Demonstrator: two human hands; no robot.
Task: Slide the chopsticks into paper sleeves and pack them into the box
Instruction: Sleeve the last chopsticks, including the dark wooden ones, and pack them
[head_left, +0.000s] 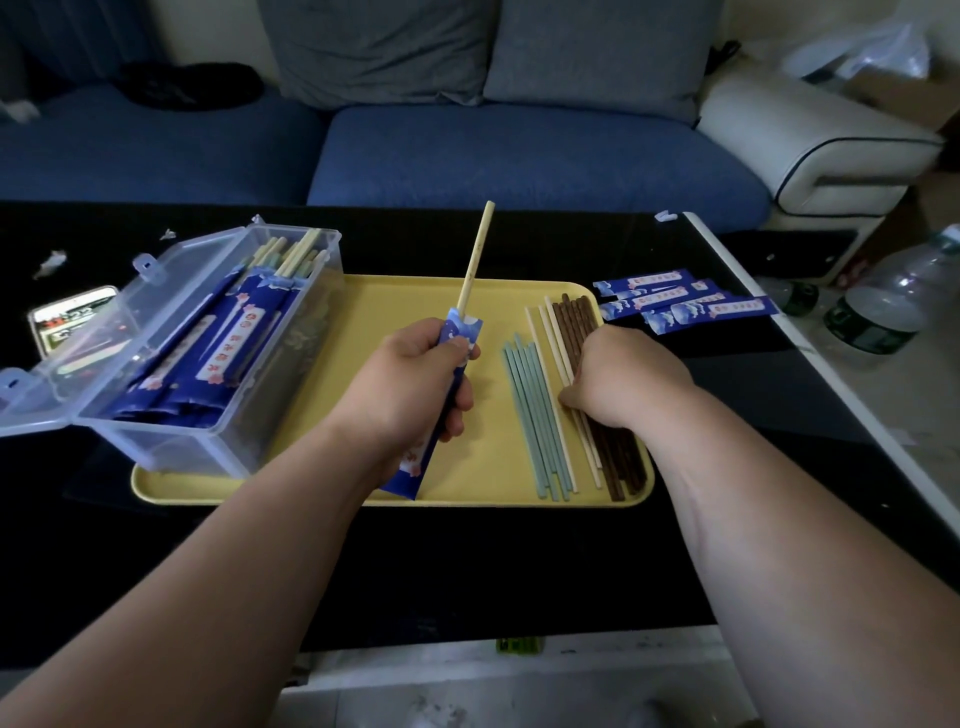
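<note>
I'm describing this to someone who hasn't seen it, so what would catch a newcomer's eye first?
Dead centre over the yellow tray, the left grip holds a blue paper sleeve with a pale chopstick poking out of its top. To its right, the right grip rests on rows of loose chopsticks, teal, pale and brown. At the left, an open clear box is packed with filled sleeves.

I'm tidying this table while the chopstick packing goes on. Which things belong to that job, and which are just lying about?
In the job: left hand gripping a sleeve with a chopstick in it; right hand on the loose chopsticks; yellow tray; clear box; spare sleeves.
Lying about: phone; water bottle; paper scraps.
</note>
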